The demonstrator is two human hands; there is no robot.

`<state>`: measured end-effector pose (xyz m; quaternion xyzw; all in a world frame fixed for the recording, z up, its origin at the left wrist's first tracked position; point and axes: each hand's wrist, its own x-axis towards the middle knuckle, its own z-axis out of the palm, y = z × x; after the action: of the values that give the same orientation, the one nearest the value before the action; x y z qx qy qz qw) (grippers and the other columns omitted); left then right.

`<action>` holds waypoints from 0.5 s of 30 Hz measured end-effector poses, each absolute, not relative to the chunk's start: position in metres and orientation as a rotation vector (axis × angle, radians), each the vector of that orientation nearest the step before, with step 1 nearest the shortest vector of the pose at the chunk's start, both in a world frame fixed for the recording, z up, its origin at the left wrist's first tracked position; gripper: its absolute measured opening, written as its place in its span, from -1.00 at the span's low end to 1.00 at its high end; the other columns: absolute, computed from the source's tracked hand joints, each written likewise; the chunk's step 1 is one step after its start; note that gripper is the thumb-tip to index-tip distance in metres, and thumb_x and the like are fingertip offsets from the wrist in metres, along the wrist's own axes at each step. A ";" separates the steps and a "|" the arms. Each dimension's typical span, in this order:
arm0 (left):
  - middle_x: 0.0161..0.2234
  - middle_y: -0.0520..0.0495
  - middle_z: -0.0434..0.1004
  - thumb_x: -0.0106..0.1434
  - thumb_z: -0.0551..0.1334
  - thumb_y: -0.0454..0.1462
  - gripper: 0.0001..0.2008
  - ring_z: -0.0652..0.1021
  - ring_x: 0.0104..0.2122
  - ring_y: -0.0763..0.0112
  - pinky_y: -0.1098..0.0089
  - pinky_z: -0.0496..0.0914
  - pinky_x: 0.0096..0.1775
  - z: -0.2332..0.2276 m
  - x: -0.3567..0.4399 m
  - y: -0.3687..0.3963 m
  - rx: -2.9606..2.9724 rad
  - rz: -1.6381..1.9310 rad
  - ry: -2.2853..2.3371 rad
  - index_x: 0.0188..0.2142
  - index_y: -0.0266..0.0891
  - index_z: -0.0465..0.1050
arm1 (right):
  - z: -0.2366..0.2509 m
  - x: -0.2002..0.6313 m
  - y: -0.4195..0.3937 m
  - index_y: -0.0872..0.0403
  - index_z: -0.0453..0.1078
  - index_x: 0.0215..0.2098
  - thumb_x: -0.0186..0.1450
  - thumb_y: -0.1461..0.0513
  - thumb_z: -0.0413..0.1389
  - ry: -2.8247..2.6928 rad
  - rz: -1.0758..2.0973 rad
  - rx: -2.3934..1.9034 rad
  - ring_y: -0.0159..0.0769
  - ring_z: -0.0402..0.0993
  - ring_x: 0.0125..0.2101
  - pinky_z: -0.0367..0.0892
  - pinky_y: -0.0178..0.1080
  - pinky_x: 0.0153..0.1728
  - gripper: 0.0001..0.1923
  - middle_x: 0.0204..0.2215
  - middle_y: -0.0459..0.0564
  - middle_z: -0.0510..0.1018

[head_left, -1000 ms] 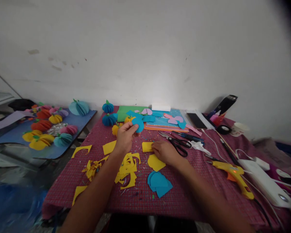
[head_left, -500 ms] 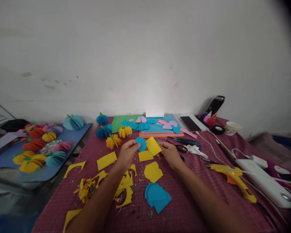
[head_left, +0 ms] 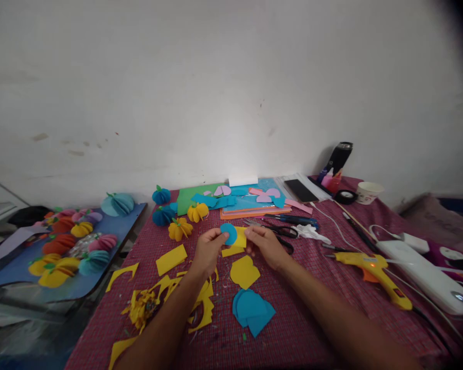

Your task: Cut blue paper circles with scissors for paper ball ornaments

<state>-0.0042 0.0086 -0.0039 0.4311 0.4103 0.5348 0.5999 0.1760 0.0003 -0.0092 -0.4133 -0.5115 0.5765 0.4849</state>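
Observation:
My left hand (head_left: 210, 249) pinches a blue paper circle (head_left: 228, 234) between thumb and fingers. Behind its right side is a yellow paper piece (head_left: 241, 237), gripped at its right edge by my right hand (head_left: 263, 243). The circle overlaps the yellow piece; whether they touch I cannot tell. Just below the hands, another yellow rectangle (head_left: 232, 252) lies on the cloth. Closer to me are a stack of yellow cut shapes (head_left: 245, 272) and a pile of blue cut shapes (head_left: 252, 311).
Yellow scraps (head_left: 202, 308) lie around my left forearm. Scissors (head_left: 287, 232) and a yellow glue gun (head_left: 374, 267), its light glowing, lie on the right beside a white power strip (head_left: 424, 277). Paper pumpkins (head_left: 179, 228) stand back left; more cover a blue side table (head_left: 127, 226).
The yellow piece has moved left and turned level, and now sits behind the blue circle. Both hands have come closer together. The camera view has shifted slightly.

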 end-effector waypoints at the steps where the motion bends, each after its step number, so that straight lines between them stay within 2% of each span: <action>1: -0.45 -0.02 0.50 -0.01 0.41 -0.15 -0.76 0.47 -0.45 0.45 0.40 0.40 -0.35 -0.004 -0.004 0.008 0.997 1.245 0.952 -0.43 -0.26 0.52 | -0.010 0.175 0.000 0.11 0.35 -0.52 0.20 -0.03 0.15 -1.265 1.397 -1.018 -0.45 0.26 -0.70 0.14 -0.39 -0.66 -0.63 -0.69 -0.13 0.42; 4: -0.41 -0.05 0.53 -0.03 0.42 -0.14 -0.75 0.49 -0.42 0.42 0.40 0.40 -0.37 -0.002 -0.001 0.006 0.964 1.246 0.955 -0.40 -0.26 0.55 | -0.012 0.172 0.000 0.10 0.30 -0.59 0.17 0.04 0.20 -1.273 1.352 -1.067 -0.50 0.14 -0.74 0.02 -0.41 -0.70 -0.65 -0.74 -0.19 0.35; 6: -0.36 -0.07 0.55 -0.05 0.44 -0.15 -0.73 0.50 -0.39 0.41 0.39 0.40 -0.35 -0.001 0.002 0.003 0.903 1.268 0.945 -0.38 -0.25 0.56 | -0.011 0.168 -0.001 0.10 0.31 -0.59 0.18 0.04 0.17 -1.233 1.322 -1.077 -0.51 0.12 -0.75 0.00 -0.40 -0.71 -0.65 -0.72 -0.18 0.37; 11: -0.31 -0.09 0.56 -0.02 0.44 -0.16 -0.75 0.53 -0.30 0.39 0.33 0.41 -0.17 0.001 0.013 -0.006 0.772 1.298 0.810 -0.38 -0.25 0.55 | -0.006 0.159 -0.006 0.11 0.42 -0.50 0.16 0.07 0.17 -1.095 1.407 -1.020 -0.47 0.28 -0.71 0.12 -0.41 -0.68 -0.74 -0.66 -0.13 0.47; 15: -0.35 -0.05 0.54 0.04 0.41 -0.18 -0.80 0.51 -0.33 0.44 0.35 0.41 -0.18 -0.001 0.017 -0.010 0.725 1.292 0.769 -0.40 -0.25 0.53 | -0.005 0.156 -0.009 0.13 0.48 -0.45 0.12 0.16 0.17 -1.061 1.498 -0.973 -0.42 0.40 -0.65 0.23 -0.40 -0.61 -0.82 -0.64 -0.09 0.52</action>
<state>0.0171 -0.0097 -0.0010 0.3218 0.3416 0.5737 0.6713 0.1560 -0.0088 -0.0047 -0.4035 -0.4400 0.6215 0.5072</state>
